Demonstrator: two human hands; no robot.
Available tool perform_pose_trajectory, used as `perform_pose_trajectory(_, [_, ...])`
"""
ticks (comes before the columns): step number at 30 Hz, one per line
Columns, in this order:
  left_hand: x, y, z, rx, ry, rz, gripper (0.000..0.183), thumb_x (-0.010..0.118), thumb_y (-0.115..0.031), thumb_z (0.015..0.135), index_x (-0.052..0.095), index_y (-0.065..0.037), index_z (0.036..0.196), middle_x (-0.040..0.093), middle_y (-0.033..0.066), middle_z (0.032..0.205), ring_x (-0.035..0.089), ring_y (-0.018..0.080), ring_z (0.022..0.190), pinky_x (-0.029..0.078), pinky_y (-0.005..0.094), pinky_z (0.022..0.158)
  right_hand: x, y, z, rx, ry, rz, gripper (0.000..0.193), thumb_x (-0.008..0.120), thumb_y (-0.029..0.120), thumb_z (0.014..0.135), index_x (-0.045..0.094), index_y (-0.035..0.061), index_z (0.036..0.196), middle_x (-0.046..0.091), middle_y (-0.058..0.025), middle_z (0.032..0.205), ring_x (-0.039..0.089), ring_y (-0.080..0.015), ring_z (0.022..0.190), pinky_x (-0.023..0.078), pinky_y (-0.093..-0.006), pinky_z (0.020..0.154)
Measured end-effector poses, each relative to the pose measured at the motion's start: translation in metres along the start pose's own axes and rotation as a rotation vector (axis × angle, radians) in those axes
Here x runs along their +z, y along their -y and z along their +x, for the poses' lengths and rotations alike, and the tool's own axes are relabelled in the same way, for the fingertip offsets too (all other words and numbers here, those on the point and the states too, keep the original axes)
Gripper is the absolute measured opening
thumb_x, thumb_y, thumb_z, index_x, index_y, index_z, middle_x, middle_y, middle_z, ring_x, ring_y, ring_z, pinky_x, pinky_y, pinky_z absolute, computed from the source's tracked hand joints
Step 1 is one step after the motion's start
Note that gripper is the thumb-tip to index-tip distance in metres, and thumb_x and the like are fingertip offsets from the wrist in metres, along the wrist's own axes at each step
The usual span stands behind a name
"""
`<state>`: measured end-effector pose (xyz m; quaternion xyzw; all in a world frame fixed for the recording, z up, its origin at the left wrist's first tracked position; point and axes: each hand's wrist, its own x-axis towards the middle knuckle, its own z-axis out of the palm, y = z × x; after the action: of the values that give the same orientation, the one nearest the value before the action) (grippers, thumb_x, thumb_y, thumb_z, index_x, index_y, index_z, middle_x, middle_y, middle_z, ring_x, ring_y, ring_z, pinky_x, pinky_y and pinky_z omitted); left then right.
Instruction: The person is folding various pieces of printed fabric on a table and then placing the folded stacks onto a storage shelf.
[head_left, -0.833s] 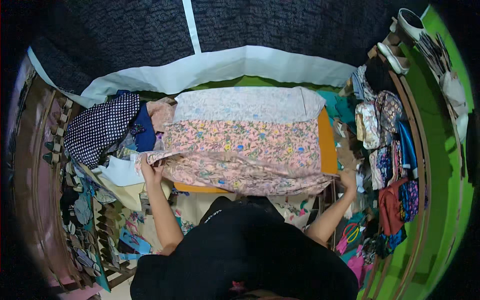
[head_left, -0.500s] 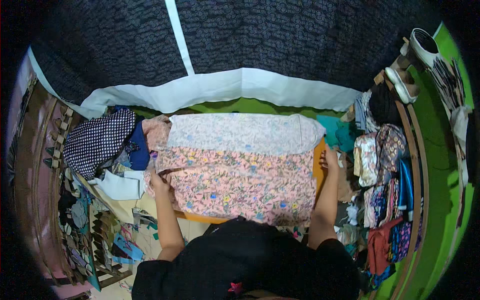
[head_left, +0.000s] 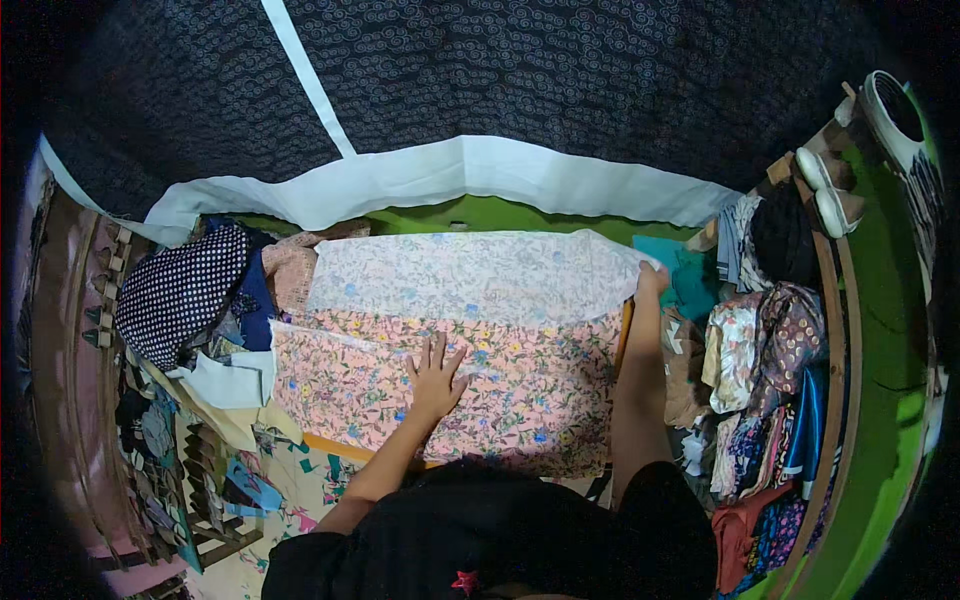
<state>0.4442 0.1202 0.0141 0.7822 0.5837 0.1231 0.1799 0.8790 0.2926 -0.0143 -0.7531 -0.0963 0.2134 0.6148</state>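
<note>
A pink floral cloth point(head_left: 520, 400) lies spread over an orange-edged table, its far part folded so the paler underside point(head_left: 440, 270) faces up. Flat on the pink side rests my left hand point(head_left: 437, 380), fingers spread. At the far right corner of the pale part, my right hand point(head_left: 652, 278) is closed on the cloth's edge. A few creases run across the cloth near my left hand and toward its left edge.
To the left lie a dotted dark cloth point(head_left: 185, 290) and a white piece point(head_left: 225, 382). Folded garments point(head_left: 735, 345) are stacked on the right, beside a wooden rail point(head_left: 838, 400) and white shoes point(head_left: 825, 190). A dark patterned curtain point(head_left: 560, 90) hangs behind.
My left hand has moved from the cloth's left edge to lie flat on its middle. My right hand has gone farther up, taking the corner of the pale part. The view has shifted slightly.
</note>
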Motion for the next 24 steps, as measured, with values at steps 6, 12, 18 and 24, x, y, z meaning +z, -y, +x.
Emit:
perform_pose_trajectory(6, [0.007, 0.008, -0.005, 0.025, 0.029, 0.156, 0.052, 0.041, -0.045, 0.082, 0.032, -0.032, 0.131, 0.015, 0.0100, 0.141, 0.012, 0.0349, 0.129, 0.008, 0.0615, 0.096, 0.042, 0.071, -0.057, -0.488, -0.399, -0.597, 0.028, 0.051, 0.005, 0.068, 0.057, 0.0056, 0.095, 0.056, -0.0155, 0.101, 0.057, -0.0365, 0.078, 0.046, -0.0453, 0.064])
perform_pose_trajectory(12, [0.008, 0.006, -0.005, 0.019, 0.036, 0.172, 0.052, 0.039, -0.046, 0.083, 0.029, -0.033, 0.132, 0.014, 0.0102, 0.141, 0.013, 0.0364, 0.128, 0.008, 0.0616, 0.096, 0.122, 0.074, -0.117, -1.027, -0.014, -0.628, 0.030, 0.048, 0.005, 0.070, 0.059, 0.0126, 0.097, 0.055, -0.0096, 0.089, 0.054, -0.0308, 0.078, 0.042, -0.0418, 0.066])
perform_pose_trajectory(18, [0.005, 0.011, -0.006, 0.010, 0.046, 0.179, 0.051, 0.038, -0.046, 0.083, 0.029, -0.033, 0.132, 0.014, 0.0097, 0.142, 0.011, 0.0352, 0.129, 0.008, 0.0620, 0.096, 0.157, 0.068, -0.185, -1.283, 0.805, -0.908, 0.032, 0.050, 0.004, 0.067, 0.062, 0.0102, 0.096, 0.055, -0.0124, 0.092, 0.049, -0.0318, 0.092, 0.038, -0.0412, 0.079])
perform_pose_trajectory(24, [0.004, 0.008, 0.009, 0.026, -0.038, 0.054, 0.049, 0.046, -0.046, 0.079, 0.042, -0.027, 0.124, 0.024, 0.0121, 0.137, 0.021, 0.0349, 0.124, 0.011, 0.0609, 0.094, 0.119, 0.029, -0.192, -1.263, 1.105, -0.955, 0.039, 0.063, 0.023, 0.067, 0.058, 0.0148, 0.105, 0.039, -0.0112, 0.126, 0.028, -0.0309, 0.119, 0.016, -0.0535, 0.094])
